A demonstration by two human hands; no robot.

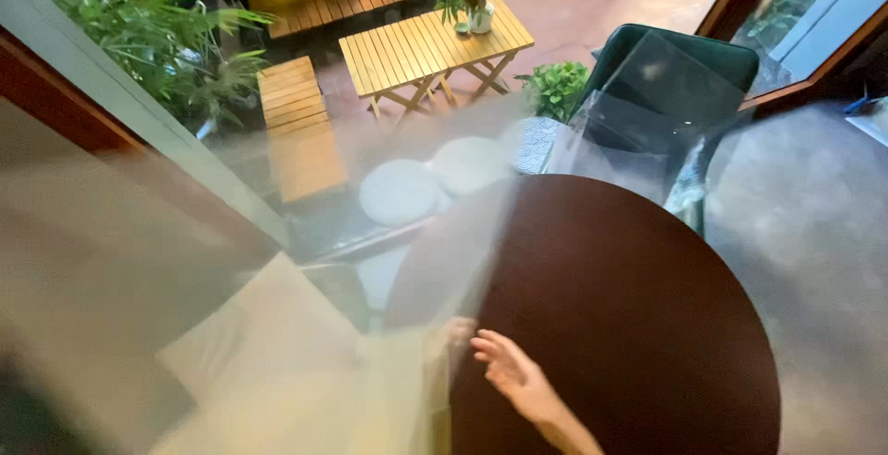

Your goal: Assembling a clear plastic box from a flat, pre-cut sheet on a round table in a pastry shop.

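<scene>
My right hand [511,374] reaches in from the bottom over the near left edge of a round dark brown table [629,307]. Its fingers are spread and point up-left, and it holds nothing. The fingertips are at the edge of a sheer pale curtain [185,307], which sweeps blurred across the left half of the view. A faint pinkish shape [455,330] shows through the curtain just beside the fingers; I cannot tell what it is. My left hand does not show.
A dark green chair [680,62] under clear plastic stands at the table's far side. Grey floor [823,233] lies to the right. Through the window are slatted wooden tables [430,43], a bench [296,122], plants [148,30] and round white cushions [402,191]. A beige cushion [268,325] sits behind the curtain.
</scene>
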